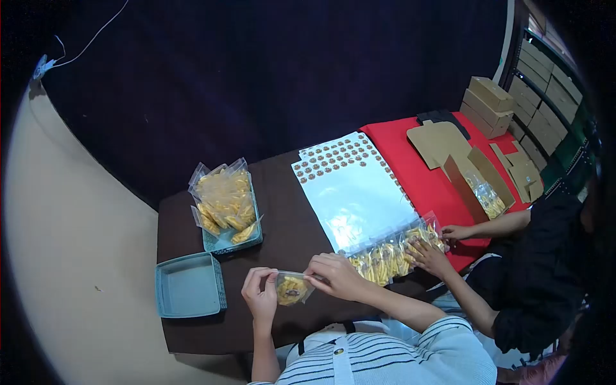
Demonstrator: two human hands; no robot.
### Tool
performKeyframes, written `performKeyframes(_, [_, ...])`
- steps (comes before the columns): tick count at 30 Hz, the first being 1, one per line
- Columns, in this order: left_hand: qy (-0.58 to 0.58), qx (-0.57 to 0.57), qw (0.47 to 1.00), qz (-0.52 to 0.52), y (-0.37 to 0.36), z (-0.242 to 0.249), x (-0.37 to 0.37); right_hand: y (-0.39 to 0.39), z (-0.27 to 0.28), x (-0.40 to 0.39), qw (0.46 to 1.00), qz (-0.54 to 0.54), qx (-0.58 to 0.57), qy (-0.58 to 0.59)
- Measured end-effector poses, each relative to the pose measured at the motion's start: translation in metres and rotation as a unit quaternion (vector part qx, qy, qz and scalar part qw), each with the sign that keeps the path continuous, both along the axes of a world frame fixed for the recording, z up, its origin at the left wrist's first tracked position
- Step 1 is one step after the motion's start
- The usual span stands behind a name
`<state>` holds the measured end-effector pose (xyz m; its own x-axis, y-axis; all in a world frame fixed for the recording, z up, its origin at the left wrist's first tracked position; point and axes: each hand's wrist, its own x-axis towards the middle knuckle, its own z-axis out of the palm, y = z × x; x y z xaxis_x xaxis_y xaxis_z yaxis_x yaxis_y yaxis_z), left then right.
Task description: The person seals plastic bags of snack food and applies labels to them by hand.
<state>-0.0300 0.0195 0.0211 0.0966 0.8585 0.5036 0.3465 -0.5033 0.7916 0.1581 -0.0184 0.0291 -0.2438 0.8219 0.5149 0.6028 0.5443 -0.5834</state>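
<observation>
Between my two hands hangs a clear snack pouch (291,292) of yellow pieces with a round sticker on its front. My left hand (260,294) pinches its top left corner. At the top right corner, my right hand (335,276) has its fingers closed on the pouch edge. Just beyond my right hand, a row of filled pouches (380,262) lies overlapping near the table's front edge. The sticker sheet (353,205) lies behind that row, with round stickers left along its top and right side.
A blue-green basket (226,244) heaped with filled pouches (224,196) stands at left, beside a second basket (190,285). At right, a co-worker's hands (431,256) rest on the pouch row. An open carton (471,186) holding pouches and stacked boxes (487,109) sit on the red cloth (391,141).
</observation>
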Motion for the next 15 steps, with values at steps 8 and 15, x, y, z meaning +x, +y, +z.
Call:
performKeyframes(8, [-0.022, -0.014, 1.000, 0.001, 0.001, -0.006, -0.005, -0.007, 0.002, 0.003, 0.998, 0.024, -0.053, 0.034])
performKeyframes(15, [-0.022, -0.037, 0.999, 0.001, 0.008, -0.019, -0.004, -0.016, 0.002, 0.001, 0.985, 0.038, -0.150, 0.072])
